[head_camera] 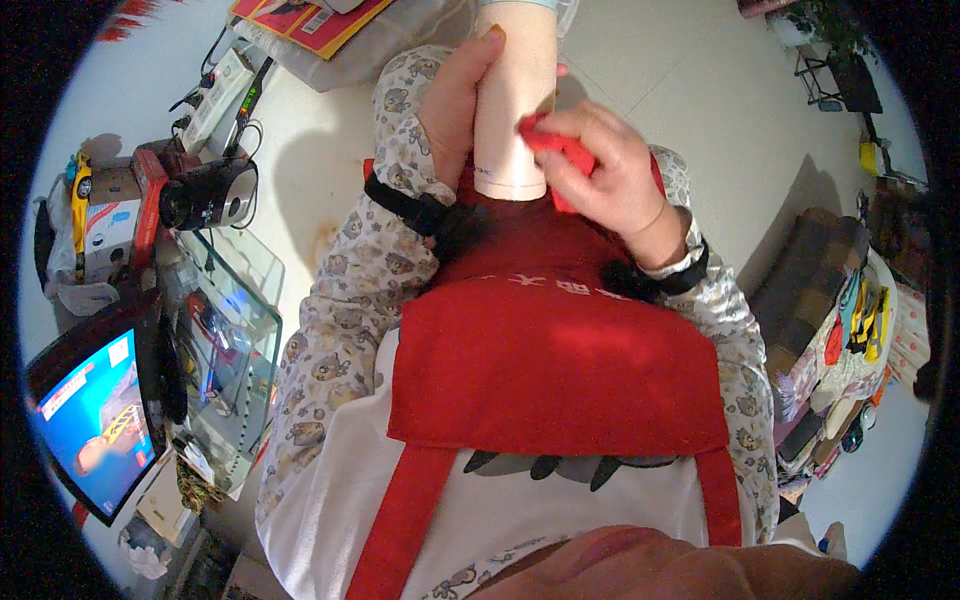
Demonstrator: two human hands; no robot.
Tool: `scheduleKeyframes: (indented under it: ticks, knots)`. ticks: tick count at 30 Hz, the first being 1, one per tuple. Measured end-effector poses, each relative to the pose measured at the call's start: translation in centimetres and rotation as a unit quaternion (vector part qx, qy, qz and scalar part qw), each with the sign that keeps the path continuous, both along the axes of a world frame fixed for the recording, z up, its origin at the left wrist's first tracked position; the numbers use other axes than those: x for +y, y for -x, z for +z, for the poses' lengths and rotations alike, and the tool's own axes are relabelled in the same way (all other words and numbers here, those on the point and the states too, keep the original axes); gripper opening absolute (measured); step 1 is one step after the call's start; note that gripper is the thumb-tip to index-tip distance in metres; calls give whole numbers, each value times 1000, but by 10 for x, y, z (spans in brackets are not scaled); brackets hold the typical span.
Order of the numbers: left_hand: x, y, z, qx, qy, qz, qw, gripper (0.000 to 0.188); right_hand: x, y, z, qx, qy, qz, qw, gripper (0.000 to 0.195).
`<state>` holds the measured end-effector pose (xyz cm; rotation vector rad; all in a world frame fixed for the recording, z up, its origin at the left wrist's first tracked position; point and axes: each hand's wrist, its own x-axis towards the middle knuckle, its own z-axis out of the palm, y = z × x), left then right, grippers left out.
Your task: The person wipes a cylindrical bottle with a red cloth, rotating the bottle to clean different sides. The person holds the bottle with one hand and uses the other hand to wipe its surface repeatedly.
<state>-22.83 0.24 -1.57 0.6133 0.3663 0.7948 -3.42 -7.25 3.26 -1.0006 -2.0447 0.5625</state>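
Observation:
My left hand (455, 105) grips a cream-coloured cylindrical bottle (516, 97) from its left side, thumb along the near face and a fingertip showing past the far edge. Small dark print sits near the bottle's lower end, and a pale blue band (529, 2) shows at the top, cut off by the frame. A folded red cloth (562, 146) is pinched in my right hand (611, 169), and its tip touches the bottle's right side. Below them a red apron (555, 367) covers my lap and chest.
Left of me, a lit television (101, 427) stands by a glass-shelved stand (247, 330). A black-and-silver appliance (214, 195) and a white power strip (217, 101) are beyond. A plastic-wrapped bundle (315, 52) lies ahead. On the right is a sofa (810, 277) heaped with clothes (862, 322).

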Motion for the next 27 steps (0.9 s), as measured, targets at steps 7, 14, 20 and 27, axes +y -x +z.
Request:
scheduleKeyframes:
  ticks: [7, 14, 20, 27]
  knots:
    - [-12, -5, 16, 96, -33, 41, 994, 65, 27, -4, 4, 1, -68, -75, 995, 21]
    - [3, -8, -14, 71, -6, 90, 993, 60, 23, 3, 4, -20, -67, -53, 996, 20]
    - [8, -18, -11, 92, -28, 91, 991, 54, 3, 3, 3, -88, -49, -15, 995, 17]
    - [5, -14, -2, 97, 9, 68, 993, 52, 37, -1, 7, -56, -113, -113, 985, 16]
